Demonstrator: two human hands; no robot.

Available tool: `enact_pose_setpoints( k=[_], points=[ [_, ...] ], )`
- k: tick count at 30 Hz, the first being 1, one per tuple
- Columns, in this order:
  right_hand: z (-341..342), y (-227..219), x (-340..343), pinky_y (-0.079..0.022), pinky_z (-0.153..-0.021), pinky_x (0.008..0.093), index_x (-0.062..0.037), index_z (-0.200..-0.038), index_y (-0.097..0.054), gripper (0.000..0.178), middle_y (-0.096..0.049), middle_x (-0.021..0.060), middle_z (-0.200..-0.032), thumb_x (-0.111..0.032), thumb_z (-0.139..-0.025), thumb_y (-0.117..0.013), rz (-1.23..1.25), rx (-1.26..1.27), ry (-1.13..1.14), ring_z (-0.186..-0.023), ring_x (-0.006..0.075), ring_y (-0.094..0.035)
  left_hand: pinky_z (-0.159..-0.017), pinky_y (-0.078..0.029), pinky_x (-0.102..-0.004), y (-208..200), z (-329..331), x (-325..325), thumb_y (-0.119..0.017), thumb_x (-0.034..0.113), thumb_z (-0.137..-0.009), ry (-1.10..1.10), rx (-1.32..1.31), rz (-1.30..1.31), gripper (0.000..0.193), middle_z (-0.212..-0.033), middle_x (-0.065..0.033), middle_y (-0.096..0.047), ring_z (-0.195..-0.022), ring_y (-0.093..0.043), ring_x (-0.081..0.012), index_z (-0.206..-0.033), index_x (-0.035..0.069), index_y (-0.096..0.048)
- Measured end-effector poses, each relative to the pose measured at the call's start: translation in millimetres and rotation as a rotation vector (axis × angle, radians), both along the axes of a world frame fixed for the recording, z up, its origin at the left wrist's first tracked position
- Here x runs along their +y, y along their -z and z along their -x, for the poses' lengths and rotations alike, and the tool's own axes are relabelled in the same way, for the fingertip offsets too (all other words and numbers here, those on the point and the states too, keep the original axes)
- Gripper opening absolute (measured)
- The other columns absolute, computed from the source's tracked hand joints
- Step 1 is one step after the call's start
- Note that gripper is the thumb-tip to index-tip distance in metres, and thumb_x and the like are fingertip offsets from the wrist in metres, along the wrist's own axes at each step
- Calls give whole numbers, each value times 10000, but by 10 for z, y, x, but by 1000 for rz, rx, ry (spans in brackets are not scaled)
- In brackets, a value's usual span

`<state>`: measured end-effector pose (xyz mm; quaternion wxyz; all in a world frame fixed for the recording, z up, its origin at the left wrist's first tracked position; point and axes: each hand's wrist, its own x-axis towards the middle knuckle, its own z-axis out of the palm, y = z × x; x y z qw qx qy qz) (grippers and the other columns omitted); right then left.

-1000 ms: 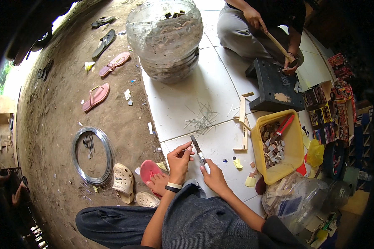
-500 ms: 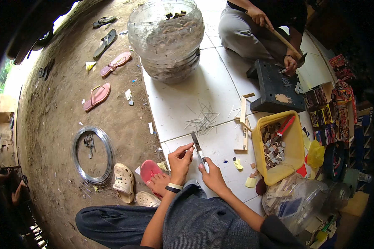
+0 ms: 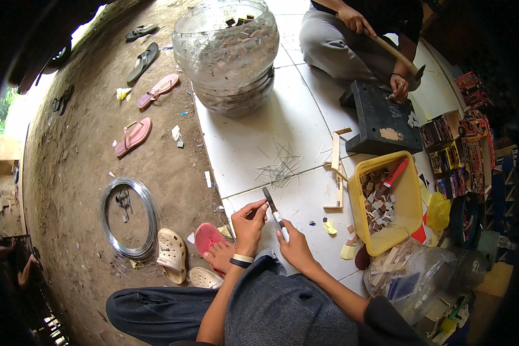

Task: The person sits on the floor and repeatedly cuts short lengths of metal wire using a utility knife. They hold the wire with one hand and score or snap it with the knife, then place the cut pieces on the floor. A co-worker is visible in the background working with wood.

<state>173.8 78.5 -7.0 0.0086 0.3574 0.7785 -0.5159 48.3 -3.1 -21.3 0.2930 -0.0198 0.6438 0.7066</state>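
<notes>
My right hand [image 3: 294, 244] is wrapped around the white handle of a slim hand tool with a long dark tip [image 3: 268, 197]; I cannot make out its exact kind. The tip points away from me over the white tiles. Close beside it, my left hand [image 3: 249, 229] is closed in a pinch, fingertips by the dark part. Whatever small piece it holds, if any, is hidden. Just beyond both hands, thin straight grey pieces [image 3: 279, 166], like cut wire, lie in a loose heap on the tiles.
To the right stands a yellow basin [image 3: 413, 221] of small square pieces and a red-handled tool. A clear jar [image 3: 225, 69] rises ahead. Across, a person holds a hammer [image 3: 395, 53] over a black stool [image 3: 380, 121]. A wire coil [image 3: 111, 248] and sandals lie left.
The view has shifted slightly. My hands keep nearly the same pose around the tool. Across from me, the hammer and the other person's hands have moved only a little.
</notes>
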Motion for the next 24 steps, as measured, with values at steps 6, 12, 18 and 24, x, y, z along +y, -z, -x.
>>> enact_pose_setpoints(
  k=[6, 12, 18, 24],
  points=[
    [-7, -14, 15, -508, -875, 519, 11, -1257, -579, 323, -678, 298, -1087, -148, -979, -613, 10, -66, -12, -1037, 498, -640, -549, -425, -196, -31, 2, 7, -732, 64, -933, 9, -16, 9, 179, -717, -11, -663, -610, -559, -55, -1089, -18, -764],
    [46, -70, 41, -517, -803, 534, 19, -1121, -603, 291, -690, 286, -895, -209, -947, -649, 12, -156, 12, -896, 500, -667, -546, -420, -192, -43, 0, 25, -729, 66, -938, -7, -4, 9, 183, -729, -8, -666, -612, -557, -51, -1098, -19, -758],
    [55, 7, 39, -508, -635, 452, -24, -934, -610, 262, -646, 167, -667, -255, -881, -721, 26, -111, 23, -624, 339, -664, -528, -393, -187, -30, -14, 28, -727, 62, -940, -18, 7, 2, 179, -742, -7, -651, -610, -538, -48, -1096, -22, -749],
    [39, 107, 48, -503, -622, 445, -27, -811, -586, 294, -627, 155, -637, -264, -857, -753, 9, -126, -1, -605, 332, -643, -525, -401, -189, -5, -3, 5, -727, 66, -940, -9, -18, 18, 182, -750, -14, -660, -609, -548, -52, -1101, -17, -748]
  ],
)
